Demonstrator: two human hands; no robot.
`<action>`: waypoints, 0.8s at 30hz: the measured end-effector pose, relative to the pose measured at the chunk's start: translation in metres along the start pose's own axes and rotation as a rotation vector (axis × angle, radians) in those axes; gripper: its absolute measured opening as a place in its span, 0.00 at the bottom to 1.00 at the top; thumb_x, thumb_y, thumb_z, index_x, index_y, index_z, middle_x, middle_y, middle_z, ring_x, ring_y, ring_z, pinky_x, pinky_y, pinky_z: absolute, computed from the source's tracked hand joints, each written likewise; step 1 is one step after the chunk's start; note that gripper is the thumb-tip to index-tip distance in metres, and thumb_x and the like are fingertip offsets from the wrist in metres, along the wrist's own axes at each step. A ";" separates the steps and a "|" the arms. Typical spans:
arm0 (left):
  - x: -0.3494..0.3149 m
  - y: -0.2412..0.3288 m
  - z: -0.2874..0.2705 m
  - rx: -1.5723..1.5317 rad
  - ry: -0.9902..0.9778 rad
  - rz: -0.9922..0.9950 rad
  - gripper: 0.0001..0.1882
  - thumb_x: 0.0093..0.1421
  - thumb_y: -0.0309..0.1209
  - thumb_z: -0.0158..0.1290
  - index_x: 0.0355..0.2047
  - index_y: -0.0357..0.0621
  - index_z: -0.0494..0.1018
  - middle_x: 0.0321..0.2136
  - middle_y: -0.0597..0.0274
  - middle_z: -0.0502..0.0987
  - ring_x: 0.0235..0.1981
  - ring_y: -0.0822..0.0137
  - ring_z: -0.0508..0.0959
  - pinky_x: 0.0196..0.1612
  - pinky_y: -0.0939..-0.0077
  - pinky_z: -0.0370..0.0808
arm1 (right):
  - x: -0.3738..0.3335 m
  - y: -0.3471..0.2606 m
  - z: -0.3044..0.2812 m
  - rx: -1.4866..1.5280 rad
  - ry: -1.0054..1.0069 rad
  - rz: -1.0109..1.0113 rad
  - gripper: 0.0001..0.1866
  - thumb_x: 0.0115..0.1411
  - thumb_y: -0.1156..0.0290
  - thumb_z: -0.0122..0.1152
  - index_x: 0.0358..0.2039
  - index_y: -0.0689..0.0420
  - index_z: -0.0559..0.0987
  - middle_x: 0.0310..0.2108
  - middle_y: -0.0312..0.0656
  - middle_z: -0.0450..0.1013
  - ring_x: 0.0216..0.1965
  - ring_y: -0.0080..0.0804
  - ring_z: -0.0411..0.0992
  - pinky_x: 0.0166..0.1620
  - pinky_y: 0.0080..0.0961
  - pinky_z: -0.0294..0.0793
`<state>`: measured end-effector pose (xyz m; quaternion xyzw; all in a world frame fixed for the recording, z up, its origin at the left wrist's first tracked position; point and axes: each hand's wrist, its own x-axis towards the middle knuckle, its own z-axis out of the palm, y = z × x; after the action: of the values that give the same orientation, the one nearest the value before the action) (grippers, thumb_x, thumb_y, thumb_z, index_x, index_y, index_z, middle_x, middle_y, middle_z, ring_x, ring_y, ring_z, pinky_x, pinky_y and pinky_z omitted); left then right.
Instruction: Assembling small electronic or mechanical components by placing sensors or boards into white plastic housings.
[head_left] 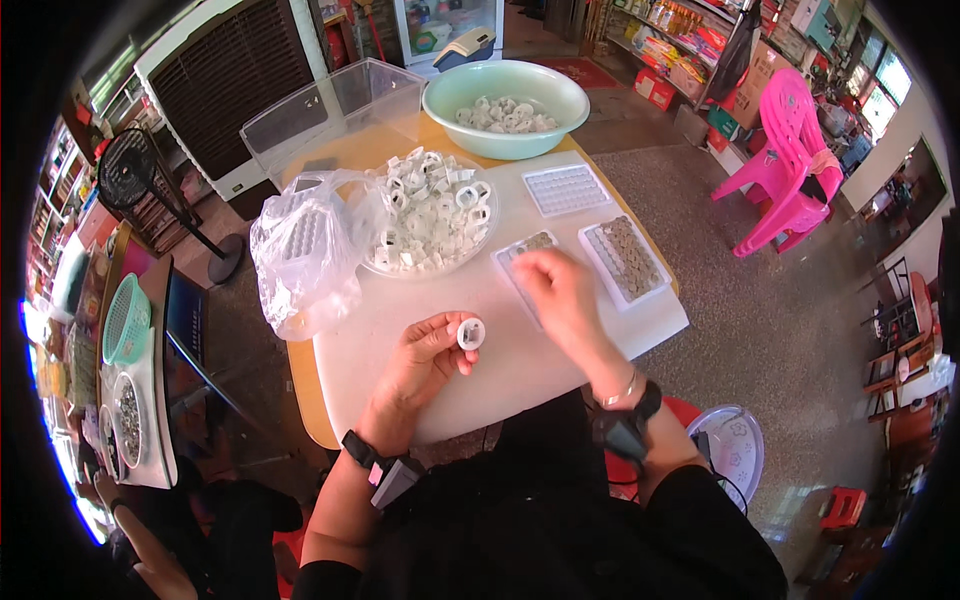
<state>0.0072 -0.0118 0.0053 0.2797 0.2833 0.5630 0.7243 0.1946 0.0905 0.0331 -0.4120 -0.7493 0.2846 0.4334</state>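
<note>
At the back of the white-covered tabletop (400, 345), a clear rectangular plastic bin (340, 115) stands left of a pale-green round plastic basin (510, 146). Before them lies a clear round plastic dish (421, 273) with small white plastic parts (430, 215) in it, a crumpled clear plastic bag (300, 250) at its left. Right of the dish are a white rectangular plastic tray (565, 190) and, before it, two more, side by side.

Black short-sleeved top (560, 535), black wrist straps (649, 400), grey boxy modules (398, 483), thin shiny bracelet (619, 392).

No readable text or numbers anywhere
</note>
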 end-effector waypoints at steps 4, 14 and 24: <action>0.006 0.001 0.002 -0.033 0.021 0.047 0.16 0.64 0.29 0.45 0.47 0.29 0.68 0.35 0.57 0.74 0.32 0.68 0.76 0.34 0.78 0.74 | 0.029 0.052 -0.010 -0.458 0.100 -0.142 0.02 0.51 0.75 0.56 0.24 0.58 0.76 0.24 0.44 0.70 0.29 0.45 0.71 0.31 0.38 0.71; 0.009 0.001 -0.004 -0.110 -0.016 0.061 0.16 0.64 0.28 0.44 0.48 0.28 0.67 0.37 0.56 0.74 0.34 0.67 0.76 0.36 0.78 0.74 | 0.025 0.040 -0.004 -0.522 0.062 -0.169 0.00 0.50 0.77 0.57 0.24 0.58 0.75 0.24 0.43 0.70 0.30 0.42 0.72 0.32 0.36 0.72; 0.007 0.000 -0.003 -0.127 -0.043 0.099 0.16 0.64 0.28 0.45 0.49 0.30 0.66 0.39 0.55 0.74 0.37 0.67 0.76 0.39 0.77 0.75 | -0.028 -0.051 0.016 0.029 -0.061 -0.249 0.07 0.51 0.82 0.57 0.31 0.60 0.75 0.27 0.43 0.72 0.29 0.41 0.71 0.31 0.33 0.72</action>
<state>0.0059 -0.0043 0.0026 0.2590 0.2172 0.6088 0.7178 0.1692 0.0398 0.0541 -0.3006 -0.8033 0.2520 0.4482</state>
